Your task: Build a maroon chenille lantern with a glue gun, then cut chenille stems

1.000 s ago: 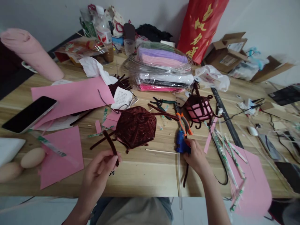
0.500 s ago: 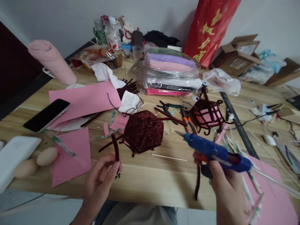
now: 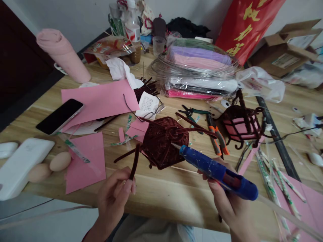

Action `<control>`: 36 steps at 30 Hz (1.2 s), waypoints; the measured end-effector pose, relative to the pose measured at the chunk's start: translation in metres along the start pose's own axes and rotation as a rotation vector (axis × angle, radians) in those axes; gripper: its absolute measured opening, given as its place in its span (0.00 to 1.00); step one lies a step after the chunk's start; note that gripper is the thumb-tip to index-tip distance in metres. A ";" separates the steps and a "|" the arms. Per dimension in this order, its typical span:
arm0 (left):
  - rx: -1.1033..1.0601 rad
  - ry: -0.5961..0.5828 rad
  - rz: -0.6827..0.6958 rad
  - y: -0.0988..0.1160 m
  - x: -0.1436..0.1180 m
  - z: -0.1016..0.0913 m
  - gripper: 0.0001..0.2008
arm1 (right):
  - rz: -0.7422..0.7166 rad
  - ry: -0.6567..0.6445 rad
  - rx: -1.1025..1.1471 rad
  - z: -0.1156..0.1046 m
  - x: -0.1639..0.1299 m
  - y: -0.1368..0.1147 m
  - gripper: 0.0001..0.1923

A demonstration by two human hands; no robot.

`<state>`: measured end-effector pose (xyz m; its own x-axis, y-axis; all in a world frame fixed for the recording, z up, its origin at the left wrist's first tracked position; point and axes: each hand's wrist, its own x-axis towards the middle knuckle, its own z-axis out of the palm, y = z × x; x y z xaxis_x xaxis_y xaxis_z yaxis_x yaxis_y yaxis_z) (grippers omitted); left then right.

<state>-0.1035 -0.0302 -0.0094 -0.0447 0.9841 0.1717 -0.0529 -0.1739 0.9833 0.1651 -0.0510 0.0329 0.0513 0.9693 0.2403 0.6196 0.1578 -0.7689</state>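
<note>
- While the left hand pinches a short brown fuzzy strip between thumb and fingers, at the front left of the brown hexagonal piece, the right hand grips a blue glue gun at that piece's front right.
- The hexagonal piece lies on the wooden table; the gun's nozzle overlaps it in view, and whether the two touch cannot be told.
- Behind the hexagonal piece, slightly left, a small white note carries several lines of dark writing, too small to read.
- Well behind the piece, a plastic bottle has a white label with red print, illegible from here; near it, a snack packet bears blurred lettering.
- Far behind the piece and to its right, a red bag shows large gold Chinese characters; 力 can be made out, and another is cut off by the top edge.
- Farther right of the piece, a cardboard box carries a pale label with unreadable print.
- Well left of the piece, a flat white device has a faint grey mark.
- Right of the piece stands a brown lantern with pink panels; orange-handled pliers lie between the two.
</note>
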 end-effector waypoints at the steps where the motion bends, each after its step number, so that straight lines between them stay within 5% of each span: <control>1: 0.002 -0.006 -0.003 0.000 0.001 0.000 0.09 | -0.023 -0.018 -0.004 0.001 0.002 -0.002 0.10; 36: 0.006 -0.108 -0.025 -0.003 0.000 0.003 0.11 | -0.098 -0.049 -0.067 -0.001 0.010 -0.005 0.09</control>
<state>-0.0999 -0.0301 -0.0118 0.0640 0.9863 0.1521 -0.0469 -0.1493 0.9877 0.1632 -0.0425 0.0390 -0.0491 0.9581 0.2821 0.6710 0.2409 -0.7013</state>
